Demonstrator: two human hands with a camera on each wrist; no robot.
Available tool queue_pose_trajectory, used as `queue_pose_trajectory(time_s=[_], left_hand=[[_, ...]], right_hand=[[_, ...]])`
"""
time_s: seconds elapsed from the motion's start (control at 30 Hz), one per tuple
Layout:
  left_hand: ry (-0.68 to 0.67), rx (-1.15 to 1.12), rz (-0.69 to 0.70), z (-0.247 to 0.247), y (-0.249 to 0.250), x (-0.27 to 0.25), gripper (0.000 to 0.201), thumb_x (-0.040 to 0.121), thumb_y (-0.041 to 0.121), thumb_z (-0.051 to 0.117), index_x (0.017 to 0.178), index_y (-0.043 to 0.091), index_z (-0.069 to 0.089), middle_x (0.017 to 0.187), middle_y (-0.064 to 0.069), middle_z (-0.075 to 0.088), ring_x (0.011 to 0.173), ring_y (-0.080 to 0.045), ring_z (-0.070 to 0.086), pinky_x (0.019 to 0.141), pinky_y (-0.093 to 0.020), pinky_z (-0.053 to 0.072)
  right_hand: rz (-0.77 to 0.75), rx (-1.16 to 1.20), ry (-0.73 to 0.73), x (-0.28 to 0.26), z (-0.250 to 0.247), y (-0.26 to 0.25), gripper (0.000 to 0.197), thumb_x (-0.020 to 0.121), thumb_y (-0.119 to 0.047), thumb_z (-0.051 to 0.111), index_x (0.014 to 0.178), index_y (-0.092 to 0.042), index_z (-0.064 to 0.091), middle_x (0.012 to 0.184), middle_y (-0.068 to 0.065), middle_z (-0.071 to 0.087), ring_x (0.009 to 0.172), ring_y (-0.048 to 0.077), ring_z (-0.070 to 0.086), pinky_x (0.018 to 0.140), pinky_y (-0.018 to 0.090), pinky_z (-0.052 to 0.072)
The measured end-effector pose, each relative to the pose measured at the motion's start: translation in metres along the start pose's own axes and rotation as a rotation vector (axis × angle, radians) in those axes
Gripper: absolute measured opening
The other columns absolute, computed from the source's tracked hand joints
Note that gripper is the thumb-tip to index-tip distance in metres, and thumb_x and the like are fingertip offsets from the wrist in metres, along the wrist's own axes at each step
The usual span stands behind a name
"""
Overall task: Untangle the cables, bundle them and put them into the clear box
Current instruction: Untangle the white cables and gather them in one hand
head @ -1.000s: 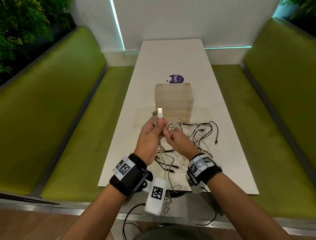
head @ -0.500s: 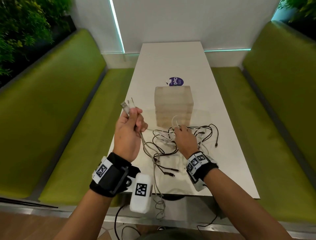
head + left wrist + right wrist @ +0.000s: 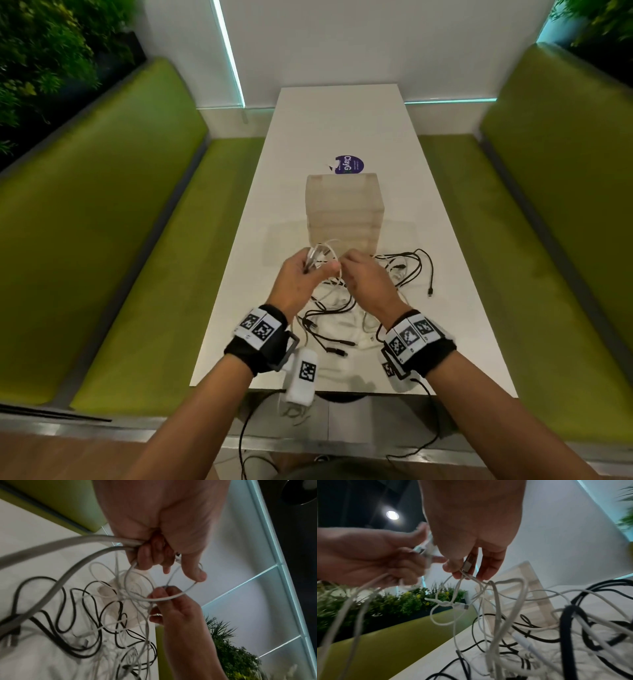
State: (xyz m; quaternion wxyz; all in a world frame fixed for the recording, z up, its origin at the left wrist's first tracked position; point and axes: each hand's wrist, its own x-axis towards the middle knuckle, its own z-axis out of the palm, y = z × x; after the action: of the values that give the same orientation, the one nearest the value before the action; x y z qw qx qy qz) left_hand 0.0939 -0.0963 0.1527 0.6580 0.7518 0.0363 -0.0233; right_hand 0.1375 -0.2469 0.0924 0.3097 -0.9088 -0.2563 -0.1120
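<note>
A tangle of black and white cables lies on the white table in front of the clear box. My left hand grips a bundle of grey and white cable ends above the heap. My right hand is beside it and pinches a white cable by a metal plug. Strands hang from both hands down into the heap. The box stands upright just beyond the hands.
A purple round sticker lies behind the box. Green benches run along both sides of the table, with plants behind them. Loose black leads trail toward the table's right side. The wall closes the far end.
My left hand swung out to the left with the cable ends, then came back to the middle. My right hand rose from the heap to meet it, pinching a white cable.
</note>
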Motion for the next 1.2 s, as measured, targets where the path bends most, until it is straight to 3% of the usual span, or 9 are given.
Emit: queue_pose_trajectory(time_s=[0.13,0.27,0.5,0.63,0.77,0.83,0.9,1.03,1.2], left_hand=[[-0.029,-0.012,0.059,0.014,0.01,0.001,0.008,0.092,0.007,0.06,0.094,0.004,0.066,0.06,0.013,0.064,0.052,0.005,0.055,0.055,-0.008,0.041],[-0.001,0.001,0.104,0.013,0.023,-0.003,0.029,0.096,0.01,0.053,0.068,0.009,0.06,0.046,0.016,0.055,0.042,0.005,0.046,0.049,-0.007,0.034],[0.084,-0.167,0.213,-0.004,0.041,-0.01,0.026,0.094,0.022,0.057,0.071,0.016,0.067,0.051,0.014,0.04,0.048,-0.01,0.027,0.05,-0.024,0.024],[0.184,-0.178,0.248,-0.021,0.044,-0.009,0.025,0.097,0.018,0.052,0.076,0.012,0.064,0.051,0.013,0.034,0.046,-0.008,0.023,0.047,-0.02,0.024],[0.177,0.06,0.143,-0.019,0.021,-0.001,0.018,0.094,0.018,0.058,0.077,0.018,0.065,0.068,0.005,0.056,0.044,0.002,0.042,0.048,-0.013,0.033],[0.096,0.185,0.12,-0.012,0.004,0.002,0.014,0.091,0.023,0.063,0.078,0.022,0.065,0.071,0.01,0.06,0.057,0.0,0.053,0.057,-0.016,0.039],[0.023,0.287,0.072,-0.002,-0.012,0.005,0.022,0.088,0.032,0.066,0.072,0.017,0.062,0.063,0.008,0.051,0.059,-0.012,0.043,0.06,-0.027,0.035],[-0.065,0.184,-0.051,0.014,-0.021,0.004,0.07,0.07,0.07,0.063,0.086,0.002,0.063,0.074,-0.003,0.055,0.07,-0.015,0.048,0.07,-0.034,0.039],[-0.091,0.147,-0.052,0.013,-0.001,0.0,0.029,0.092,0.03,0.061,0.07,0.012,0.056,0.047,0.016,0.038,0.045,-0.004,0.033,0.052,-0.027,0.029]], right_hand=[[0.012,-0.005,-0.017,-0.003,0.005,-0.007,0.039,0.093,-0.03,0.039,0.117,-0.008,0.061,0.112,0.008,0.062,0.102,0.025,0.055,0.075,0.031,0.046],[0.078,-0.12,-0.011,0.001,0.011,-0.001,0.023,0.089,-0.032,0.06,0.1,-0.013,0.062,0.09,0.005,0.056,0.084,0.024,0.054,0.061,0.029,0.041],[0.385,-0.058,-0.228,0.008,0.014,0.027,0.024,0.095,-0.028,0.047,0.103,-0.013,0.064,0.105,0.01,0.054,0.103,0.03,0.052,0.082,0.038,0.043],[0.321,-0.044,-0.224,0.007,0.011,0.025,0.023,0.097,-0.026,0.047,0.104,-0.016,0.066,0.105,0.008,0.057,0.102,0.028,0.054,0.08,0.037,0.045],[0.255,-0.04,-0.151,0.009,0.004,0.008,0.022,0.096,-0.029,0.049,0.099,-0.019,0.069,0.098,0.005,0.059,0.095,0.025,0.056,0.072,0.034,0.044],[0.171,-0.096,-0.147,0.01,0.001,-0.003,0.02,0.095,-0.027,0.051,0.101,-0.017,0.067,0.097,0.006,0.058,0.091,0.026,0.057,0.068,0.032,0.042],[0.133,-0.149,-0.165,0.012,-0.004,-0.012,0.02,0.093,-0.02,0.052,0.107,-0.012,0.064,0.102,0.01,0.058,0.093,0.029,0.057,0.07,0.035,0.043],[0.133,-0.128,-0.103,0.013,-0.011,-0.025,0.02,0.088,-0.018,0.056,0.103,-0.009,0.065,0.101,0.012,0.057,0.088,0.03,0.056,0.066,0.033,0.038],[0.184,-0.112,-0.086,0.012,-0.012,-0.021,0.019,0.091,-0.017,0.054,0.107,-0.009,0.061,0.103,0.011,0.056,0.089,0.03,0.057,0.066,0.038,0.047]])
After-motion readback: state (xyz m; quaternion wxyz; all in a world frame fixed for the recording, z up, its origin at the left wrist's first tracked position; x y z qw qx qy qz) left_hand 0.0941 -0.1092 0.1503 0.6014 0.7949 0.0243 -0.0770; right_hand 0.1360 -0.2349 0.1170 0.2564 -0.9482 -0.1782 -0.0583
